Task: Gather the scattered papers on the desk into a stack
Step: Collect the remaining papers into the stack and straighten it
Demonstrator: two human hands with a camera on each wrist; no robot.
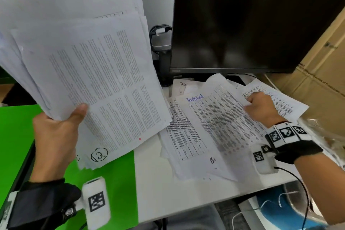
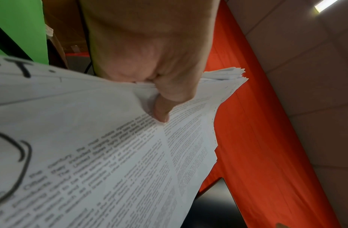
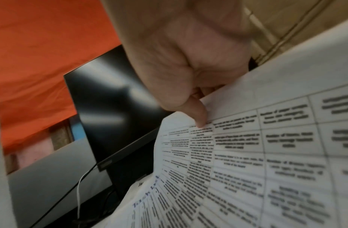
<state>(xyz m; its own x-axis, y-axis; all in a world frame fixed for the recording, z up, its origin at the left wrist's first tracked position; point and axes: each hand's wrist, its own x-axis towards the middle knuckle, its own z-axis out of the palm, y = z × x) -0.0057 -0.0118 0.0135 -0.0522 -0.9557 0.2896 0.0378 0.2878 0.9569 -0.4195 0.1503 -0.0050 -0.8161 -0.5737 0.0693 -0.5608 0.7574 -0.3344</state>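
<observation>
My left hand (image 1: 61, 127) holds up a thick, fanned bundle of printed papers (image 1: 89, 65) above the left of the desk, thumb on top. In the left wrist view the thumb (image 2: 161, 109) presses on the top sheet of the bundle (image 2: 110, 162). On the right, several loose sheets (image 1: 186, 136) lie overlapping on the white desk (image 1: 186, 196). My right hand (image 1: 261, 106) pinches the far edge of a sheet headed "Task List" (image 1: 220, 117). The right wrist view shows the thumb (image 3: 198, 115) on that tabled sheet (image 3: 247, 162), which is lifted at that edge.
A dark monitor (image 1: 252, 20) stands at the back, with cables (image 1: 160, 31) to its left. A green folder (image 1: 115, 177) lies on the desk's left part. Cardboard boxes (image 1: 321, 73) crowd the right side. A blue object with wires (image 1: 280, 209) sits below the desk's front edge.
</observation>
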